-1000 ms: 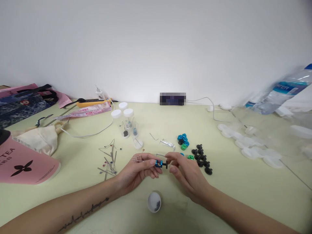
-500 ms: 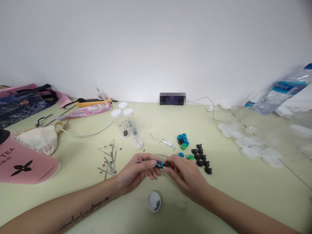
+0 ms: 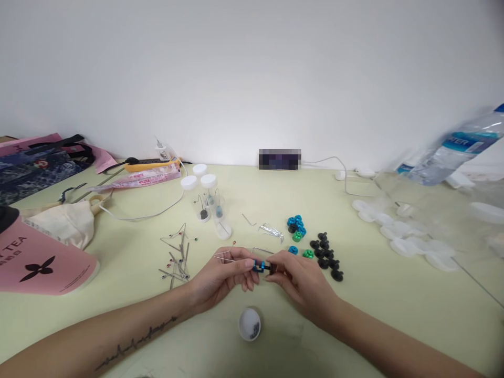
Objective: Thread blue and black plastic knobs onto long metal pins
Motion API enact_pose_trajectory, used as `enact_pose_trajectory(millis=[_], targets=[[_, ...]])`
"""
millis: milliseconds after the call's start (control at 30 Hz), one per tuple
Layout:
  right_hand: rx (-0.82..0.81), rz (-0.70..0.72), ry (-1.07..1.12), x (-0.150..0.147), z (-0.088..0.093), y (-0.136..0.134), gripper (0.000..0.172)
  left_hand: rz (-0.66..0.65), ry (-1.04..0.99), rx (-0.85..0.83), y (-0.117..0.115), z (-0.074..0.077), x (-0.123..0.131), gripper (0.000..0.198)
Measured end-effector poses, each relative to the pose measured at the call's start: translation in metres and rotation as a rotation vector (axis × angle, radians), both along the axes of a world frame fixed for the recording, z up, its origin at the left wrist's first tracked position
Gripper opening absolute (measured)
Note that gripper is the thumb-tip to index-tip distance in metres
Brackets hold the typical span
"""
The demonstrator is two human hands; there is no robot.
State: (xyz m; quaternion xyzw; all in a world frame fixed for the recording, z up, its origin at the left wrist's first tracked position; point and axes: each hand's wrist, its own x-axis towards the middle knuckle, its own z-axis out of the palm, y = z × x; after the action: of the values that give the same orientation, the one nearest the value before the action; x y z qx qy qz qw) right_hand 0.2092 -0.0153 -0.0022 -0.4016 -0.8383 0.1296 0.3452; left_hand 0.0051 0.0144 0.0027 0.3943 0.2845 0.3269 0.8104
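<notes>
In the head view my left hand [image 3: 220, 275] pinches a small blue metal fitting [image 3: 258, 266] between thumb and fingers. A thin metal wire [image 3: 225, 258] with a small reddish bead end sticks out from the same hand. My right hand [image 3: 303, 275] is closed on a black disc-shaped knob [image 3: 272, 269], whose stem meets the fitting's right side. How deep the stem sits is too small to tell. Below the hands stands a small white cup [image 3: 244, 332] with tiny dark pieces inside. Behind my right hand lie several blue and green round fittings [image 3: 297, 236] and several black knobs [image 3: 323, 253].
Metal rods with beaded ends [image 3: 181, 257] lie left, hex keys [image 3: 271, 231] behind the hands. Clear tubes with white caps [image 3: 208, 181] stand further back. A pink cup [image 3: 47, 257] is at far left; white plastic lids [image 3: 401, 231] and a water bottle [image 3: 452, 152] are right.
My right fingers have shifted their grip slightly on the black knob, and more of its disc shows. The left hand keeps its hold on the blue fitting. The view has shifted slightly.
</notes>
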Motion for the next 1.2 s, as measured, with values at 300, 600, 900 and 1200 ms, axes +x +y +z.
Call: enact_pose_trajectory(millis=[300,600,900,1200], targets=[[-0.063,0.009,-0.046,0.0001,0.0037,-0.0004,0.034,-0.031,0.027,0.024,-0.0012,-0.0001,-0.0005,0.018],[-0.162,-0.01,0.043,0.0025,0.0043,-0.0027,0.03,0.035,-0.015,-0.016,0.0002,-0.0021,-0.0005,0.017],[-0.144,0.002,0.05,0.0031,0.0046,-0.0031,0.032,0.024,-0.039,-0.028,0.0006,-0.0026,-0.0006,0.013],[-0.173,0.07,0.119,0.0051,0.0031,-0.0039,0.046,0.025,-0.05,-0.033,0.0005,-0.0026,-0.0002,0.011]])
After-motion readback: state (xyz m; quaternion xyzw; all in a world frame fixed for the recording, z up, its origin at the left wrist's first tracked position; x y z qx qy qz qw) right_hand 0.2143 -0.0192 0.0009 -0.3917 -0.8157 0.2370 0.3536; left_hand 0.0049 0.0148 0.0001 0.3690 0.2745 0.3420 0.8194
